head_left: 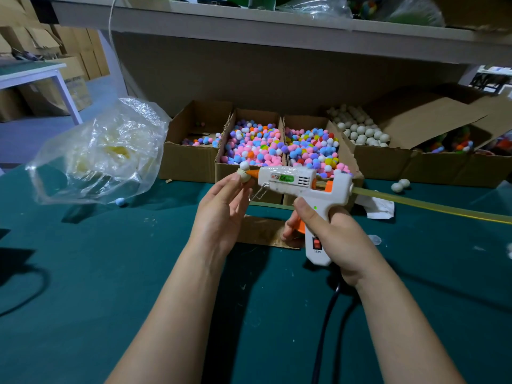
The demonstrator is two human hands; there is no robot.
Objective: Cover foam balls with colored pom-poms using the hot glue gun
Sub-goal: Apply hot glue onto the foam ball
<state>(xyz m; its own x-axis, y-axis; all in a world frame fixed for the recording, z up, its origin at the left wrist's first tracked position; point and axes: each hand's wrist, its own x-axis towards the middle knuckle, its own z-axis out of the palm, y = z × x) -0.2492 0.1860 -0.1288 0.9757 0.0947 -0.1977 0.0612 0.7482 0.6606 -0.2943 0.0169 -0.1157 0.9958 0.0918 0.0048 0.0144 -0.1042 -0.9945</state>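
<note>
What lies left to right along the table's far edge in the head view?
Plastic bag, nearly empty cardboard box, first pom-pom box, second pom-pom box, box of white foam balls.

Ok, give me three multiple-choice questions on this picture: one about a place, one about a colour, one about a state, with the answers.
1. Where is the gun's nozzle aimed?
A. at the ball in the left hand
B. straight up
C. straight down

2. What colour is the loose pom-pom by the bag?
A. red
B. yellow
C. blue

3. What is the right hand doing?
A. lying flat
B. gripping the gun's handle
C. reaching into a box

Answers:
1 A, the orange tip is right at the ball pinched in the fingers.
2 C, it shows light blue on the green table.
3 B, the fingers curl round the handle.
</note>
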